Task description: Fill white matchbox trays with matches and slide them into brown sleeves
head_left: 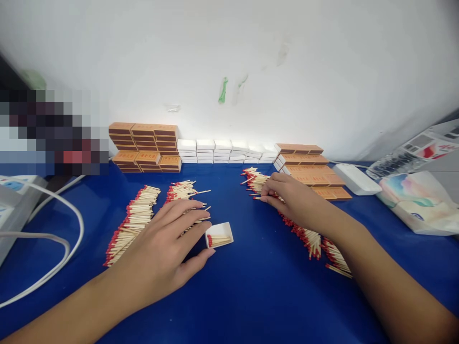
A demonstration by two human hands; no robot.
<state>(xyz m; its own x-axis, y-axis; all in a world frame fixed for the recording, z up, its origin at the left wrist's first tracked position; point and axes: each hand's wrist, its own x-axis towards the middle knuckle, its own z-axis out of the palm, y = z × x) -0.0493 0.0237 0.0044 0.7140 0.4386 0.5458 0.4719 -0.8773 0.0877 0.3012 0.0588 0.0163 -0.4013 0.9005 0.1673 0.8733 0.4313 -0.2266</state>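
Observation:
My left hand (168, 243) lies on the blue table (251, 296) with fingers stretched out, its thumb and forefinger touching a small white matchbox tray (219, 234) that holds a few red-tipped matches. Left of it lie rows of loose matches (134, 220) and a smaller heap (182, 191). My right hand (290, 198) rests on another long heap of matches (308, 236), its fingertips pressed together on some matches at the heap's far end (255, 181).
Stacks of orange matchbox sleeves (145, 145) stand at the back left and others (311, 172) at the back right. White inner trays (222, 150) line the wall. White cables (53, 239) lie left; a white box (356, 179) and a plastic packet (416, 200) lie right.

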